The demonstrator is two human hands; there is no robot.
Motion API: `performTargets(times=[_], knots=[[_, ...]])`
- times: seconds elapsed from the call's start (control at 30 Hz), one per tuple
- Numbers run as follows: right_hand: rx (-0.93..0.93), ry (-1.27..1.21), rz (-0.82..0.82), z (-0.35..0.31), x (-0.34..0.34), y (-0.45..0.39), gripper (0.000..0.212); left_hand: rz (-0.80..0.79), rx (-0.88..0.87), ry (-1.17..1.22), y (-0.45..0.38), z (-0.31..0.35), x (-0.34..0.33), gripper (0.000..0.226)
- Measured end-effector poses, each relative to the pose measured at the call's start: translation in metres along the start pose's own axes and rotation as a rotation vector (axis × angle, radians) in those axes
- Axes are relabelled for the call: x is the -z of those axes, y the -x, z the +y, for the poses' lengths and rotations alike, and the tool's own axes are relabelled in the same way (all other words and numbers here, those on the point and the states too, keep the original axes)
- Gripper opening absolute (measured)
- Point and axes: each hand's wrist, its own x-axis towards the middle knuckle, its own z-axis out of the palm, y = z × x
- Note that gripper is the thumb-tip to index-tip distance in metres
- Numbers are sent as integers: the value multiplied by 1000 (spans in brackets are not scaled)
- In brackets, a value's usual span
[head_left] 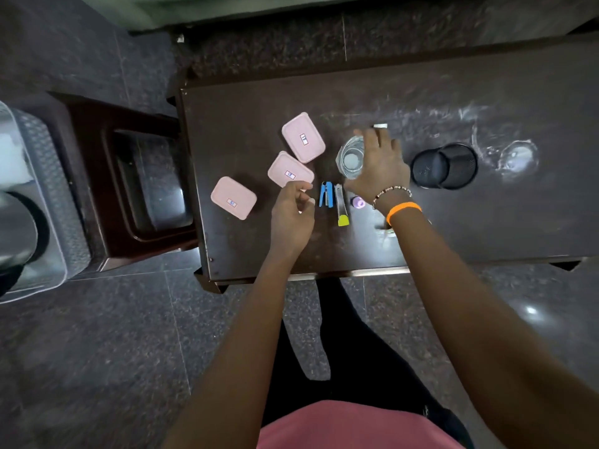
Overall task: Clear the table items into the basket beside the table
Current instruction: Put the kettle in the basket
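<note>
Three pink lidded boxes lie on the dark table [486, 228]: one at the back [303, 137], one in the middle [288, 168], one at the left [233, 197]. My left hand [291, 215] hovers with loosely curled fingers at the middle box's near edge and holds nothing. My right hand [379, 170] wraps the right side of a clear glass [348, 158] standing upright. Between my hands lie a blue stapler [325, 194], a cutter with a yellow end [341, 205] and a small purple object [358, 202]. The grey basket [42, 157] stands at the far left.
A black mesh pen holder [444, 165] lies on its side right of my right hand. A second clear glass [518, 157] stands further right. A small white object [380, 126] peeks out behind my fingers. A dark stool [97, 124] sits between table and basket.
</note>
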Motion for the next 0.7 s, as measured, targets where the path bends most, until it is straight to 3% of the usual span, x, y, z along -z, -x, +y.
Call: performTargets(times=[0.23, 0.7], knots=[[26, 71, -156, 21, -6, -35, 86, -53, 32, -17, -7, 11, -20, 25], [50, -16, -132, 32, -13, -50, 96, -100, 50, -64, -5, 17, -28, 27]])
